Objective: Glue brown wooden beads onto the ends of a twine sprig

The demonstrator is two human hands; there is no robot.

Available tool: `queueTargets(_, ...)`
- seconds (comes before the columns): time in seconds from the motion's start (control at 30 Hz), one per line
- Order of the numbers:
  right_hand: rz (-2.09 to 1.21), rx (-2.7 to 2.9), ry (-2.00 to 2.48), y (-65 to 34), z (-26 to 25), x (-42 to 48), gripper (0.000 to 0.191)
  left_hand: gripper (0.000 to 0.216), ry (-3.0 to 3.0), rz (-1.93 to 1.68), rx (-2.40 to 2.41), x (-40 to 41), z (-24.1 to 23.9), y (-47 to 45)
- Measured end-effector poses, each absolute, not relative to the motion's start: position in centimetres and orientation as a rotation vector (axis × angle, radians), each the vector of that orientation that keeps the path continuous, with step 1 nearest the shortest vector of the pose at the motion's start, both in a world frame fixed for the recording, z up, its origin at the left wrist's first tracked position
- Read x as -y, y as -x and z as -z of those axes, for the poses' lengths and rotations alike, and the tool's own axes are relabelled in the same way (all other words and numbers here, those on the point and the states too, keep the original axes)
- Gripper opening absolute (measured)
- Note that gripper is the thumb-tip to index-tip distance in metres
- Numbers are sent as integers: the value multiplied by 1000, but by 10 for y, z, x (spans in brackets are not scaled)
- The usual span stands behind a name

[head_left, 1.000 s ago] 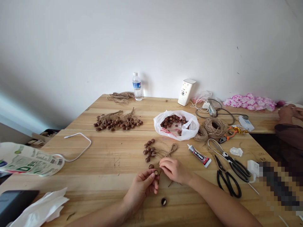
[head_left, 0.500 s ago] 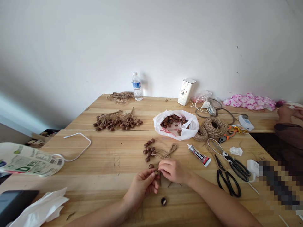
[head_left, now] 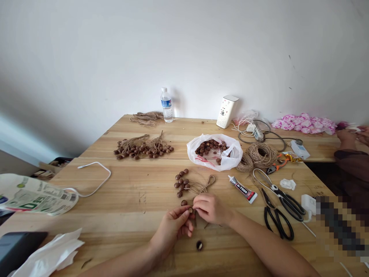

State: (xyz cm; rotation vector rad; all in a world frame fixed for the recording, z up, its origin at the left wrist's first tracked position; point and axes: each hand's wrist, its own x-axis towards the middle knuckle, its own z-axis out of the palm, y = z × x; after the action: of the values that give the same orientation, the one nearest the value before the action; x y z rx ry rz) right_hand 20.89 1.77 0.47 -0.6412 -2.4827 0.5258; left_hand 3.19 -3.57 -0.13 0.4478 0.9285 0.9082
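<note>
Between the thumb and fingers of my left hand (head_left: 172, 227) is a brown nutshell half (head_left: 190, 210), its hollow side showing. My right hand (head_left: 212, 208) is close against it, fingertips pinched at the shell's edge; what they grip is hidden. Just beyond my hands lies a bunch of brown nutshells (head_left: 181, 184) on thin strands that join a knotted twine loop (head_left: 211, 181). One round nutshell (head_left: 183, 202) rests beside my left fingertips. Nearer to me, another open shell half (head_left: 199, 245) sits on the wooden table (head_left: 138, 238).
A white plastic bag (head_left: 190, 152) holds many shells. To the right are a glue tube (head_left: 243, 190), twine balls (head_left: 261, 154), scissors (head_left: 278, 219) and pliers (head_left: 276, 167). Finished-looking shell bunches (head_left: 144, 148) and a water bottle (head_left: 166, 105) stand farther back. Another person's hand (head_left: 347, 138) shows at right.
My hands and the shell half stay almost in the same place, with only a very slight shift of the fingers. At far right, the other person's hands have moved a little.
</note>
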Motion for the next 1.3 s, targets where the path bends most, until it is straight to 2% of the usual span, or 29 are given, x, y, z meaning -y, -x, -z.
queueTargets(1.3,-422,2498,607,-208,-4,-15,17,38,-472,-874,-905,35,5,-32)
